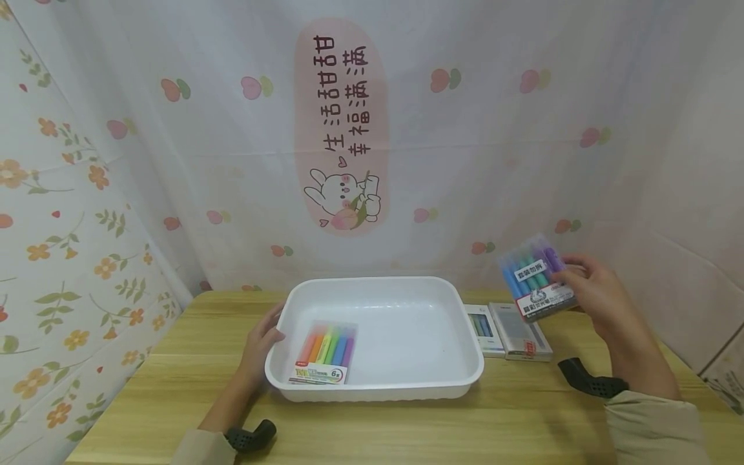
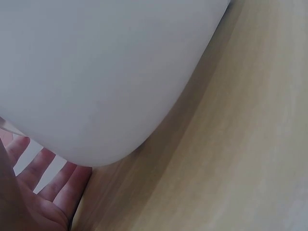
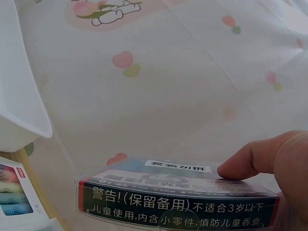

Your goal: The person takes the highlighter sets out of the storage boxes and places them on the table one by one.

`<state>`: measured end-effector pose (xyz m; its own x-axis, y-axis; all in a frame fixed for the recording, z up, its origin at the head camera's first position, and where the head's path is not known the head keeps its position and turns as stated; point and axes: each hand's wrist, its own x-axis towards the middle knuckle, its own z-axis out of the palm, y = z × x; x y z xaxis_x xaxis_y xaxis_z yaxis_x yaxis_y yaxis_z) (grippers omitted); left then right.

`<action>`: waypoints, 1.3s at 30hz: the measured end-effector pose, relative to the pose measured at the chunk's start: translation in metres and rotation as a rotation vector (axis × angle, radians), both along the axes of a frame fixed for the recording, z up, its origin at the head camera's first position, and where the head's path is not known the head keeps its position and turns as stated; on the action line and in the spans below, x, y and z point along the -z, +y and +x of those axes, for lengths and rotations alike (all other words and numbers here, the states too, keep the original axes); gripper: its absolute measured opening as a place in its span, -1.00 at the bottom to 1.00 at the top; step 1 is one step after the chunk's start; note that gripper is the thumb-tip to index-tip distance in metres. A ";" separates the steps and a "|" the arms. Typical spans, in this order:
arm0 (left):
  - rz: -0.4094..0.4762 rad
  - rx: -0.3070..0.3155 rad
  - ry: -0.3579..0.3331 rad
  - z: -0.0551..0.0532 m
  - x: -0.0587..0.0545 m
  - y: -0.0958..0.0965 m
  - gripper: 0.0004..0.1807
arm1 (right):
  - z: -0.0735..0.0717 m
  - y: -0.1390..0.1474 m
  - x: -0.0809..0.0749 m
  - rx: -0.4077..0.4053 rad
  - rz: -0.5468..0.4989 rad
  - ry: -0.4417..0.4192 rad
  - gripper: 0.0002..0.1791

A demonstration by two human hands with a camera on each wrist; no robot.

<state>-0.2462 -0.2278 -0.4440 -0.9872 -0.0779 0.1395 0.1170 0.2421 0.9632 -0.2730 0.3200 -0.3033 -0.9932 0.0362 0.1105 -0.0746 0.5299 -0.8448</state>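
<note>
My right hand (image 1: pixel 601 297) pinches a clear pack of highlighters (image 1: pixel 537 274) in blue, green and purple, raised and tilted above the table's right side. In the right wrist view the thumb lies on top of the pack (image 3: pixel 178 192), whose dark printed end faces the camera. At the left wall of a white plastic tray (image 1: pixel 401 387), my left hand (image 1: pixel 258 342) has its thumb over the rim and its fingers along the outside. Inside the tray, at the left, lies another pack of highlighters (image 1: pixel 327 352) in rainbow colours.
Right of the tray, a white marker box (image 1: pixel 485 330) and a grey flat box (image 1: pixel 520 332) lie side by side on the wooden table (image 1: pixel 407 433). A printed curtain (image 1: pixel 494 161) hangs behind the table, and a floral one (image 1: pixel 70 258) at the left.
</note>
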 end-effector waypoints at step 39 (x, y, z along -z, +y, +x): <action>0.007 -0.004 -0.017 -0.001 0.000 0.000 -0.31 | -0.010 0.011 0.023 -0.007 0.147 -0.113 -0.26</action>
<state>-0.2468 -0.2277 -0.4442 -0.9890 -0.0826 0.1224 0.1000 0.2356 0.9667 -0.2833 0.3308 -0.3259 -0.9998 0.0211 0.0015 0.0125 0.6481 -0.7614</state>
